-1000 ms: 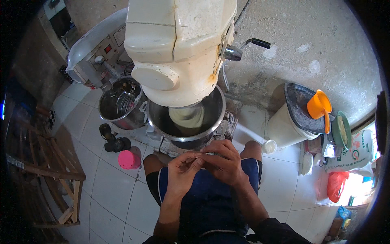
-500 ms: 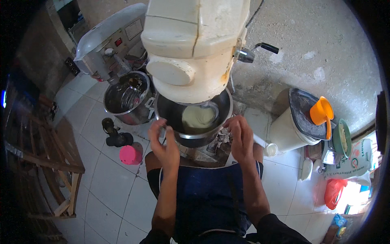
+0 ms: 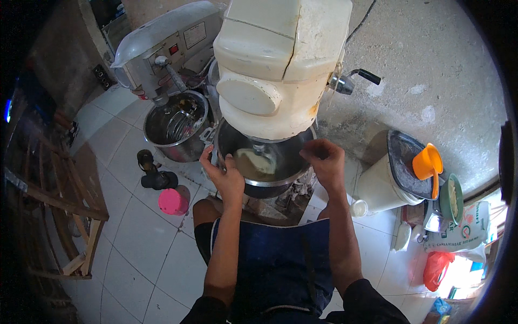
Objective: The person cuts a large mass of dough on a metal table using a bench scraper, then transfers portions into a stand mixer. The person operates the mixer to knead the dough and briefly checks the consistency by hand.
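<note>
In front of me a steel mixing bowl (image 3: 270,186) sits under the head of a large cream-coloured stand mixer (image 3: 270,102). Pale batter (image 3: 253,164) lies in the bowl around the mixing tool, which is partly hidden. By the bowl's left rim is my left hand (image 3: 225,177), thumb and fingers apart, with nothing visible in it. My right hand (image 3: 327,162) is over the right rim, its fingers curled together toward the bowl's inside. Whether they pinch anything is hidden.
A second mixer (image 3: 156,54) with its own steel bowl (image 3: 181,148) stands at left. On the tiles are a pink container (image 3: 173,201) and dark footwear (image 3: 156,178). A white bucket (image 3: 377,173) at right bears a dark tray (image 3: 402,162) and an orange dipper (image 3: 428,160). A wooden frame (image 3: 56,210) stands far left.
My right hand has moved from outside the right rim to above it, fingers curled inward. My left hand remains by the left rim. The whole view has shifted slightly.
</note>
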The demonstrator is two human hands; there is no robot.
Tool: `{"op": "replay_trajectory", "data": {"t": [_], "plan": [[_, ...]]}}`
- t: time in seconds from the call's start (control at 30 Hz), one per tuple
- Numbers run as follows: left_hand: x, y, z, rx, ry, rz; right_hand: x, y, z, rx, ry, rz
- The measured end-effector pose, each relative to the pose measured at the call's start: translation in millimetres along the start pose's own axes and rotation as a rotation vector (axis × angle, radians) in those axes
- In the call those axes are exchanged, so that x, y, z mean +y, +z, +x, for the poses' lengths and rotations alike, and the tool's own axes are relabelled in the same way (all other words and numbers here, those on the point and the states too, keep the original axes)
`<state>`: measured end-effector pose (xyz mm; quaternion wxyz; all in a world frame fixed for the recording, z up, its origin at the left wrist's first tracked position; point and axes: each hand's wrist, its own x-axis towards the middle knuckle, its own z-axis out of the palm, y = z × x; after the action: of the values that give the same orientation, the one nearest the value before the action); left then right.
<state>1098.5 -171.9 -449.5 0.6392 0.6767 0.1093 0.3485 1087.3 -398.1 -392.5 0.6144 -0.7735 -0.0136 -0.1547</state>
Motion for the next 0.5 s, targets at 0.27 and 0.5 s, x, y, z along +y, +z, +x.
{"op": "replay_trajectory", "data": {"t": [0.27, 0.5], "plan": [[2.7, -2.2, -4.7, -0.026, -0.102, -0.144, 1.9, -1.4, -2.8, 0.053, -0.08, -0.079], [-0.3, -3.7, -3.6, 0.018, 0.008, 0.014, 5.9, 2.0, -0.1, 0.043, -0.121, -0.101]]}}
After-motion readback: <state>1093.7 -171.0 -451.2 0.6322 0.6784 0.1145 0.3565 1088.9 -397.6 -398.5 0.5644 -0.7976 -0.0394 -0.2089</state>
